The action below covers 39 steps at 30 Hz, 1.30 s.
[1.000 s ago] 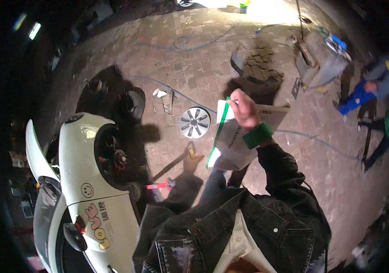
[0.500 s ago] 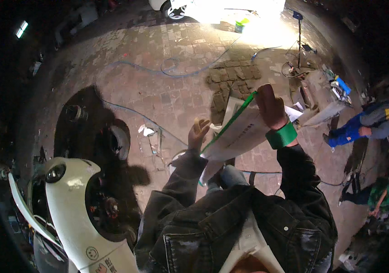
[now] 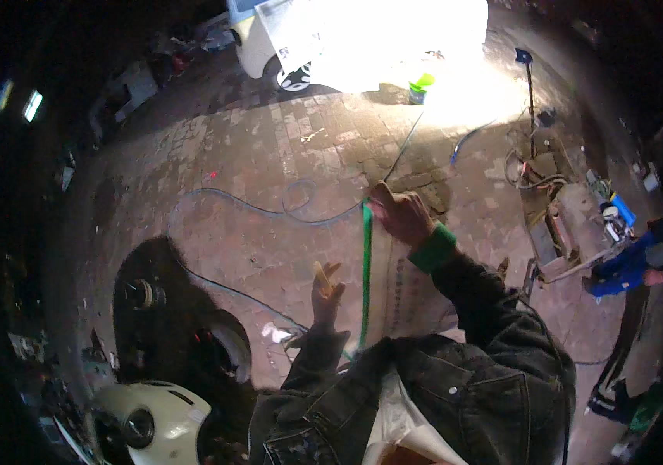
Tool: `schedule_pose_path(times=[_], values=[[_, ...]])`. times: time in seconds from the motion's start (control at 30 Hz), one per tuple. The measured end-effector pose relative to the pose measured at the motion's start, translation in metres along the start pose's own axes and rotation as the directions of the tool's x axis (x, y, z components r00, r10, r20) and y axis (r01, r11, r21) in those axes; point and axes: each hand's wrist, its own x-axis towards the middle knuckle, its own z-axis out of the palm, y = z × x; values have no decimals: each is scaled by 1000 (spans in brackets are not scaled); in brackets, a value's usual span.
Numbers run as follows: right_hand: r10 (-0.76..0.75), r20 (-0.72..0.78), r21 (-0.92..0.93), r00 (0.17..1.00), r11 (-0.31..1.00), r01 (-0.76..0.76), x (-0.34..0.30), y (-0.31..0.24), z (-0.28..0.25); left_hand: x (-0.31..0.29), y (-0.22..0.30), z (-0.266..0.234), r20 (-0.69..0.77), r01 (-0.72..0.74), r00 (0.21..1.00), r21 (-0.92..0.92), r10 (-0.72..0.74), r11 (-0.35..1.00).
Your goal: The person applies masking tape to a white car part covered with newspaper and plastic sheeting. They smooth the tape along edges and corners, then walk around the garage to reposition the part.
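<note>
My right hand is closed on the upper corner of a pale, thin sheet with small dark print. A strip of green tape runs down the sheet's left edge toward my body. A wide green band, which looks like a roll of tape, is around my right wrist. Left of the strip and apart from it, my left hand is raised with its fingers spread. The lower end of the sheet is hidden by my jacket.
A white car front is at lower left, beside a dark wheel. A hose winds over the brick floor. A brightly lit white vehicle, a green bucket and a lamp stand are farther off. Another person is at right.
My right hand has swung left and outward, bringing the sheet's green edge from a slant to nearly upright. The left hand has moved slightly back toward me, and my view has shifted.
</note>
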Motion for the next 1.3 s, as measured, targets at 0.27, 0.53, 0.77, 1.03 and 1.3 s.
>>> schedule_pose_path(times=[0.27,0.53,0.77,1.03,1.3], values=[[60,-20,-19,998,998,-60,166,96,69,133,0,-35,117,243,955,226,-274,943],[254,10,-364,967,902,-233,261,195,99,319,0,-89,429,202,822,393,-374,897],[390,-294,-177,873,875,-451,354,230,106,486,-35,-134,594,91,718,436,-362,896],[442,-382,-185,812,824,-535,430,289,129,607,-81,-163,494,-115,821,634,-286,765],[433,-391,-136,812,845,-517,540,441,195,758,-165,-204,389,16,839,682,-381,731]])
